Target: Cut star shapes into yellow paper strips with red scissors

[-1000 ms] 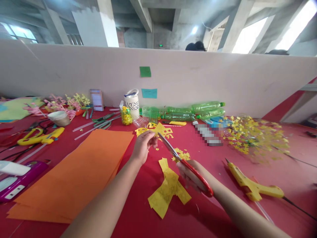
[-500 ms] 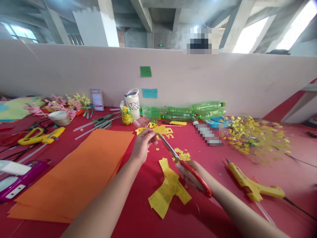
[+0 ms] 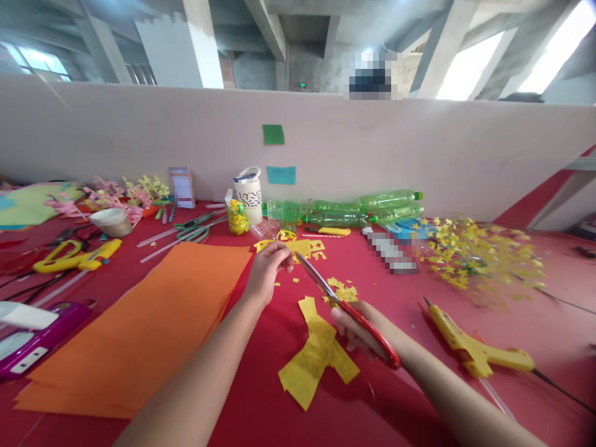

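My right hand (image 3: pixel 358 329) is closed round the red handles of a pair of scissors (image 3: pixel 367 329), whose blades point up and left. The blades look nearly together. My left hand (image 3: pixel 267 267) pinches thumb and fingers right beside the blade tips. What it holds is too small and hidden to make out. Beneath and between my hands, overlapping yellow paper pieces (image 3: pixel 310 360) lie on the red table (image 3: pixel 251 397). A small pile of cut yellow stars (image 3: pixel 343 289) sits just past the scissors. Yellow paper scraps (image 3: pixel 305 247) with star-shaped holes lie beyond my left fingertips.
Orange sheets (image 3: pixel 144 329) cover the left side. Yellow glue guns lie left (image 3: pixel 84 254) and right (image 3: pixel 475 341), with cords. Green plastic bottles (image 3: pixel 344 214), a white tumbler (image 3: pixel 249 195) and a yellow cutter knife (image 3: pixel 334 232) line the back. Yellow star sprays (image 3: pixel 475 254) stand right.
My left hand has drifted very slightly left. The scissors and my right hand stay almost in place, and the things on the table have not moved.
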`<state>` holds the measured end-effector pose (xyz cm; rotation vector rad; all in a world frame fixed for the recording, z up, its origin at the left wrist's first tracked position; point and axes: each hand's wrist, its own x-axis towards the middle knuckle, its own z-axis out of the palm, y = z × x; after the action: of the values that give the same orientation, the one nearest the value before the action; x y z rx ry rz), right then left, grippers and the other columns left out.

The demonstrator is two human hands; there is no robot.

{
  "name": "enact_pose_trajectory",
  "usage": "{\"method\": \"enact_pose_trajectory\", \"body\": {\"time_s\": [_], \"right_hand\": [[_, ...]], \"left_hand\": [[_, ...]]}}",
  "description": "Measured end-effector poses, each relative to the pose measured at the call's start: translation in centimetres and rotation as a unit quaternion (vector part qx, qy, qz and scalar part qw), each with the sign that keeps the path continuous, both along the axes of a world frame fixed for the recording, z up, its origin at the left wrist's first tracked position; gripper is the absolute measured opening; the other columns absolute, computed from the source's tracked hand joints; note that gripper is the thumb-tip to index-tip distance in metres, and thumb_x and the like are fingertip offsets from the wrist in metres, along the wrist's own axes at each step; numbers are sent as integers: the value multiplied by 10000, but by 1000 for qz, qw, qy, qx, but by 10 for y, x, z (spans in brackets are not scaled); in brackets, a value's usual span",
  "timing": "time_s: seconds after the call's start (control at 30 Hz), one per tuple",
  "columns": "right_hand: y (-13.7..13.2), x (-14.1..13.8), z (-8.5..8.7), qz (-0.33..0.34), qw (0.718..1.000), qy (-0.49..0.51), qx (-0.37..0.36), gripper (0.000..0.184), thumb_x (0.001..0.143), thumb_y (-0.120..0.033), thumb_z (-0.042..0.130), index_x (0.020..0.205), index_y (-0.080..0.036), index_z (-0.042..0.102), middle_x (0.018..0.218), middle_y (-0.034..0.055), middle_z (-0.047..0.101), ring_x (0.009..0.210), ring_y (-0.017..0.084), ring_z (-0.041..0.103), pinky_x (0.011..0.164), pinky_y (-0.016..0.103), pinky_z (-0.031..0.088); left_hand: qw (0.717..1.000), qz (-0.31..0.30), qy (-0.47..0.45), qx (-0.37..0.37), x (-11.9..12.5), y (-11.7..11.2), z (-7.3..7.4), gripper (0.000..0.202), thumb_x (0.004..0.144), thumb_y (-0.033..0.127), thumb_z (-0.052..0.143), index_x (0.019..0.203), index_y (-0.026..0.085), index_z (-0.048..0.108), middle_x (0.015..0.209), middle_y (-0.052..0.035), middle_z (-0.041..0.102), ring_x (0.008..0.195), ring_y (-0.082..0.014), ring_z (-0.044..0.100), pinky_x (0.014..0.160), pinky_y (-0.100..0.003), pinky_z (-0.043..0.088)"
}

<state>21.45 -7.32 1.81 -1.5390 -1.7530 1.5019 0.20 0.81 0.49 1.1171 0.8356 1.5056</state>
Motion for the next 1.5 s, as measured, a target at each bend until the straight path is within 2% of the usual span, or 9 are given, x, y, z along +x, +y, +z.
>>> {"method": "enact_pose_trajectory", "body": {"time_s": [0.2,0.53,0.73,0.8,0.93,1.17,1.37,1.5], "right_hand": [[0,1,-1,3,1000,22,6,504,819,-647,503,668,-166,496,436,-61,452,321,56,400,301,150,300],[1,6,-6,24,999,40,-4,507,865,-627,455,678,-161,524,393,-61,438,314,67,416,328,159,323],[1,2,3,9,1000,21,4,522,813,-660,507,628,-173,480,427,-51,453,313,69,413,302,170,291],[1,2,5,9,1000,19,3,522,806,-654,522,602,-180,454,421,-56,440,308,66,410,318,177,316],[2,4,3,14,1000,26,7,495,829,-609,529,594,-182,445,393,-69,407,299,63,408,356,187,365],[2,4,3,14,1000,20,-8,458,822,-557,569,586,-182,452,397,-61,417,288,64,391,293,169,287],[2,4,3,13,1000,25,-2,458,829,-545,566,580,-180,445,401,-62,416,291,59,398,311,166,320],[3,2,3,0,1000,9,-18,462,804,-584,572,608,-175,479,426,-53,441,294,63,396,272,161,282]], "left_hand": [[999,-28,40,6,1,-2,0,111,778,239,604,693,167,608,566,27,560,514,-88,507,539,-220,402],[998,-58,31,-10,-3,-2,3,117,754,239,611,664,166,604,562,22,567,501,-88,500,518,-226,380],[997,-61,45,-7,-4,-2,2,128,766,253,615,676,162,613,564,16,567,508,-90,500,521,-227,377],[997,-64,48,-8,-5,-1,2,136,767,259,620,673,161,611,565,14,568,506,-89,500,519,-226,375],[996,-70,57,-5,-7,0,2,154,768,254,621,648,161,596,555,20,558,493,-81,489,507,-218,363],[995,-66,69,-9,-8,0,2,165,758,261,620,631,160,591,541,18,552,475,-79,475,484,-215,348],[996,-63,69,-14,-8,0,3,159,745,263,623,628,159,599,545,13,561,480,-82,479,483,-214,348],[996,-58,71,-17,-8,0,2,152,738,272,628,638,161,604,552,15,564,484,-84,482,489,-214,351]]}}
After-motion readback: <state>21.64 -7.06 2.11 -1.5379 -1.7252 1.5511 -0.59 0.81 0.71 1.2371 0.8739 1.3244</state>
